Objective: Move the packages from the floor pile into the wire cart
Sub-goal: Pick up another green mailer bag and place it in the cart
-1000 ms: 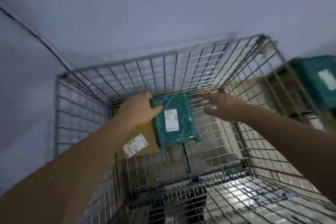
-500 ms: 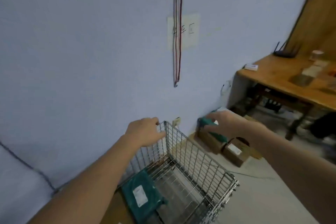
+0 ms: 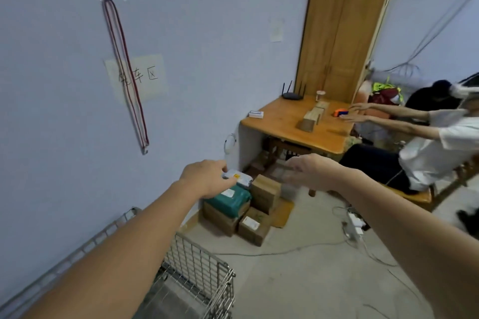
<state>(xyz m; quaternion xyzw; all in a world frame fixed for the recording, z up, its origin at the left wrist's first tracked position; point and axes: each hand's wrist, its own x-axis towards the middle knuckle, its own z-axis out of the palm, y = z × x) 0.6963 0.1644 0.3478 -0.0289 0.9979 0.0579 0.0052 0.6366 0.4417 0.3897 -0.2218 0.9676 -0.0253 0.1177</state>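
Observation:
The floor pile lies against the wall: a teal package (image 3: 229, 201) on a cardboard box (image 3: 220, 219), a white package (image 3: 241, 176) behind it, and two more cardboard boxes (image 3: 265, 190) (image 3: 253, 228). The wire cart (image 3: 204, 265) stands at the bottom left, with its inside mostly hidden by my left arm. My left hand (image 3: 207, 179) hovers in the air with loosely curled fingers, overlapping the white package in view and holding nothing. My right hand (image 3: 309, 170) is blurred and held out flat and empty above the boxes.
A wooden table (image 3: 290, 124) stands past the pile, with a router and small items on it. Another person (image 3: 425, 147) sits at its right, arms stretched over it. Cables and a power strip (image 3: 353, 226) lie on the floor. A red cord (image 3: 127, 77) hangs on the wall.
The teal package I held inside the cart has been let go there. My view swung up and right from the cart, and both empty hands moved out toward the floor pile.

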